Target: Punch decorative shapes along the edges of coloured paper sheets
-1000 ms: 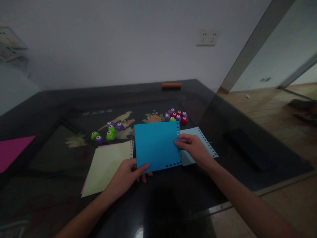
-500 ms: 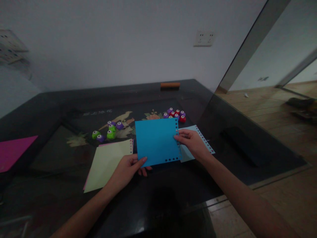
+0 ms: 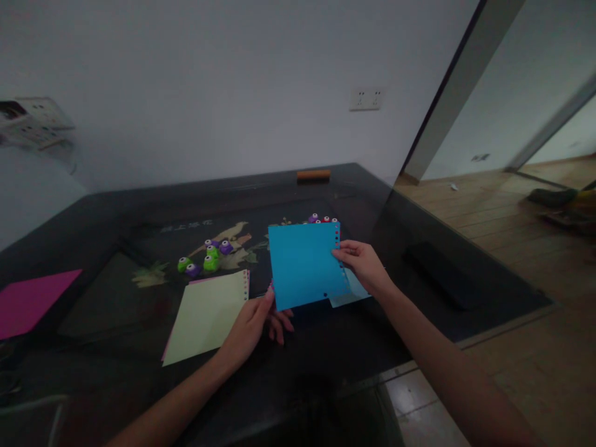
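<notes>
A bright blue sheet of paper (image 3: 305,264) with holes punched along its right edge is held up over the dark table, tilted slightly. My right hand (image 3: 363,264) pinches its right edge, thumb in front. At the lower left corner is my left hand (image 3: 256,320); its thumb lies along the edge instead of over the front, and its fingers are spread below the sheet. A pale blue punched sheet (image 3: 347,297) lies partly hidden behind the blue one. To the left, a pale yellow punched sheet (image 3: 205,316) rests on a pink one, which shows only at the edges.
Several green and purple toy eyeball figures (image 3: 211,263) stand behind the yellow sheet. More purple and red figures (image 3: 313,218) are partly hidden behind the blue sheet. A magenta sheet (image 3: 35,304) lies far left, and a brown stick (image 3: 313,176) near the wall.
The blue sheet has shifted right, covering more of the pale blue sheet and the red and purple figures. My left thumb has slid off its front to the edge. The view has tilted slightly.
</notes>
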Tool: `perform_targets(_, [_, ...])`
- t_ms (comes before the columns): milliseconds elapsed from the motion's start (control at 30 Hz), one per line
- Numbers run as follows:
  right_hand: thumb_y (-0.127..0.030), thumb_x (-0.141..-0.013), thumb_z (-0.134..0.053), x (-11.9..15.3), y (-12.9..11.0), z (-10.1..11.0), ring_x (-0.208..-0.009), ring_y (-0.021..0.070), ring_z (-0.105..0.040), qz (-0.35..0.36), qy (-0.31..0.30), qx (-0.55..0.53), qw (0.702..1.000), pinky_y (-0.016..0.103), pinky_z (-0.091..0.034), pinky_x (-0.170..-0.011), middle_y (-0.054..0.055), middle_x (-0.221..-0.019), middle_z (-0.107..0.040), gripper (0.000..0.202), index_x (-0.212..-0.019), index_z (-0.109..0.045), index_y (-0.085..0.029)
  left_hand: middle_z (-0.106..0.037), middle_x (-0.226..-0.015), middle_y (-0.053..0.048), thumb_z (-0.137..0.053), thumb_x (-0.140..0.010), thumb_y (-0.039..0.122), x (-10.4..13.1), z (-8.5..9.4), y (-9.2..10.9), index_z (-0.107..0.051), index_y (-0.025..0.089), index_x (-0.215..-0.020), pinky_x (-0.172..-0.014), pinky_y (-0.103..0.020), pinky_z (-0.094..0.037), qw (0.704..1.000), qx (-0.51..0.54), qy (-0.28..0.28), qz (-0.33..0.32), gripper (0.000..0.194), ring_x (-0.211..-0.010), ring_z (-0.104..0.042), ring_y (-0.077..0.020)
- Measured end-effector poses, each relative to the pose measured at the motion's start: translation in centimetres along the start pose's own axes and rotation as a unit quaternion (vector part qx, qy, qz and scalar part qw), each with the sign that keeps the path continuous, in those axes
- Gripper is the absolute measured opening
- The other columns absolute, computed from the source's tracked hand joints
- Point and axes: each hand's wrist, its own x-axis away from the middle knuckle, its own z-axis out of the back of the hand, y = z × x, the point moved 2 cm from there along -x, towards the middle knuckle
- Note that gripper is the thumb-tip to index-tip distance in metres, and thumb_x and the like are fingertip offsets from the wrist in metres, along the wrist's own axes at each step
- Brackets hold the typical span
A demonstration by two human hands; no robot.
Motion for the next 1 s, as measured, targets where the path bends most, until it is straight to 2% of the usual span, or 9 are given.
perform_targets(133, [-0.031, -0.054, -0.081, -0.3, -1.3, 1.2, -0.051, 0.0106, -0.055, 0.024, 0.044, 0.007, 0.999, 0.026, -0.043, -0.053, -0.001, -0.063, -0.065, 0.028, -0.075, -0.067, -0.018, -0.058, -0.048, -0.003, -0.033, -0.086, 0.065, -1.3, -1.8, 1.0, -0.053, 0.014, -0.059, -0.046, -0.022, -0.039, 0.999, -0.021, -0.021, -0.037, 0.061, -0.041, -0.053, -0.0109])
perform_targets(267, [-0.031, -0.051, -0.083, -1.0, -2.8, 3.0, -0.052, 0.0116, -0.055, 0.035, 0.075, 0.013, 0.996, 0.027, -0.043, -0.053, -0.001, -0.064, -0.066, 0.031, -0.075, -0.068, -0.018, -0.053, -0.049, -0.001, -0.028, -0.087, 0.064, -3.0, -3.9, 0.9, -0.05, 0.017, -0.062, -0.044, -0.023, -0.039, 0.998, -0.027, -0.036, -0.054, 0.058, -0.041, -0.049, -0.0117])
perform_targets(367, [-0.031, -0.048, -0.084, -1.4, -3.0, 5.4, -0.052, 0.0115, -0.055, 0.031, 0.107, 0.042, 0.993, 0.026, -0.042, -0.052, 0.0, -0.065, -0.066, 0.035, -0.076, -0.068, -0.018, -0.05, -0.051, 0.0, -0.022, -0.094, 0.051, -3.4, -4.5, 0.2, -0.048, 0.018, -0.062, -0.049, -0.024, -0.04, 0.987, -0.119, -0.021, -0.106, 0.052, -0.047, -0.05, -0.0129])
perform_targets(400, [-0.031, -0.047, -0.085, -1.4, -2.9, 6.4, -0.052, 0.0113, -0.054, 0.029, 0.122, 0.053, 0.991, 0.025, -0.041, -0.051, 0.0, -0.065, -0.066, 0.036, -0.077, -0.069, -0.017, -0.05, -0.053, 0.0, -0.026, -0.094, 0.045, -3.4, -4.6, 0.0, -0.047, 0.018, -0.062, -0.052, -0.025, -0.04, 0.973, -0.183, -0.016, -0.14, 0.047, -0.051, -0.051, -0.0136])
perform_targets(467, [-0.032, -0.046, -0.085, -1.2, -2.3, 8.2, -0.052, 0.0111, -0.054, 0.022, 0.145, 0.075, 0.986, 0.025, -0.041, -0.051, -0.001, -0.065, -0.066, 0.04, -0.08, -0.069, -0.017, -0.054, -0.063, -0.001, -0.035, -0.093, 0.033, -3.1, -4.6, -0.3, -0.05, 0.018, -0.067, -0.058, -0.026, -0.042, 0.926, -0.307, -0.012, -0.218, 0.033, -0.06, -0.053, -0.0154])
perform_targets(567, [-0.033, -0.046, -0.084, -0.6, -1.2, 10.1, -0.05, 0.0109, -0.053, 0.008, 0.171, 0.112, 0.979, 0.024, -0.04, -0.05, -0.001, -0.063, -0.065, 0.044, -0.084, -0.068, -0.016, -0.059, -0.081, -0.005, -0.041, -0.09, 0.019, -2.7, -4.7, -0.6, -0.054, 0.018, -0.084, -0.068, -0.029, -0.046, 0.865, -0.401, -0.014, -0.301, 0.014, -0.076, -0.057, -0.0181])
perform_targets(633, [-0.034, -0.048, -0.083, -0.3, -0.6, 10.5, -0.05, 0.0108, -0.052, -0.002, 0.173, 0.143, 0.975, 0.024, -0.039, -0.049, -0.001, -0.063, -0.064, 0.045, -0.086, -0.068, -0.016, -0.059, -0.093, -0.008, -0.043, -0.088, 0.014, -2.6, -4.8, -0.7, -0.054, 0.017, -0.097, -0.076, -0.031, -0.049, 0.847, -0.42, -0.006, -0.326, 0.015, -0.087, -0.057, -0.0197])
perform_targets(733, [-0.035, -0.051, -0.081, -0.3, -0.1, 10.2, -0.05, 0.0113, -0.052, -0.002, 0.165, 0.19, 0.968, 0.024, -0.039, -0.049, -0.001, -0.063, -0.064, 0.044, -0.088, -0.068, -0.016, -0.055, -0.108, -0.012, -0.047, -0.086, 0.01, -3.0, -5.2, -1.0, -0.049, 0.015, -0.114, -0.086, -0.036, -0.049, 0.829, -0.445, 0.0, -0.338, 0.028, -0.1, -0.055, -0.0224])
perform_targets(1000, [-0.033, -0.056, -0.075, -0.4, 0.3, 9.8, -0.053, 0.0138, -0.055, 0.009, 0.152, 0.265, 0.952, 0.026, -0.04, -0.049, 0.002, -0.065, -0.066, 0.04, -0.091, -0.068, -0.015, -0.045, -0.132, -0.016, -0.052, -0.087, 0.016, -3.3, -5.9, -1.3, -0.043, 0.015, -0.124, -0.098, -0.043, -0.047, 0.803, -0.497, -0.045, -0.326, 0.038, -0.119, -0.05, -0.0277])
